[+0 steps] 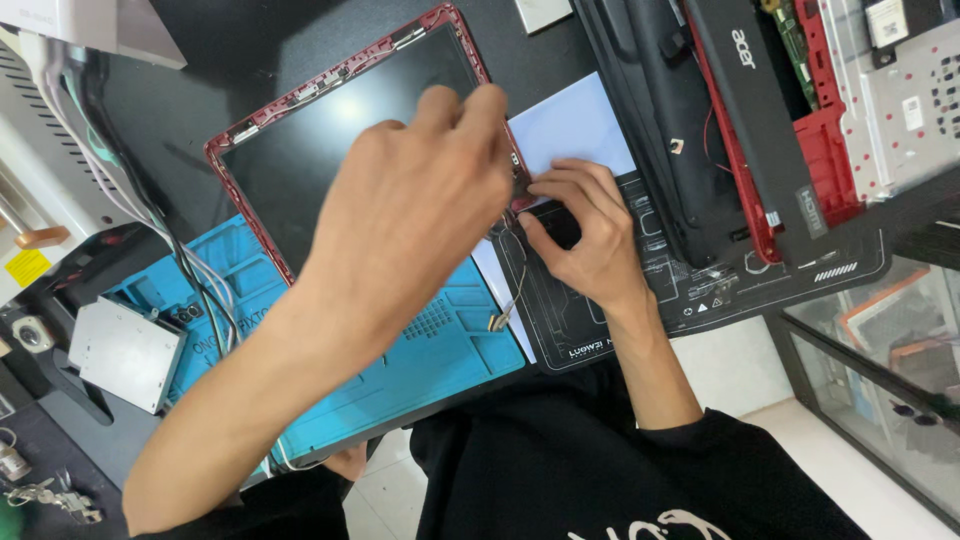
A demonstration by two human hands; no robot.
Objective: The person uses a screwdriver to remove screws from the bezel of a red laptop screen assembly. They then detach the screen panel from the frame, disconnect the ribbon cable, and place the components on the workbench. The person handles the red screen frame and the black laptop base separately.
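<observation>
Head view: left hand (400,210) pinches its grip narrow at the red-framed laptop screen (330,150) corner, likely steadying it; right hand (585,235) presses fingertips beside the hinge, grip closed on something I cannot tell; screen lies flat across the blue mat (440,350) on the surface.

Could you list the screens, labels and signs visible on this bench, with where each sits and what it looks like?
Laptop screen panel: centre of the bench, dark glossy rectangle in a red frame, unlit, under the left hand and right hand.
Yellow label: far left, small yellow sticker on a pale machine.
White labels: top right, small white stickers on a metal plate.
Small dark label: right, on the red laptop base's black strip.
</observation>
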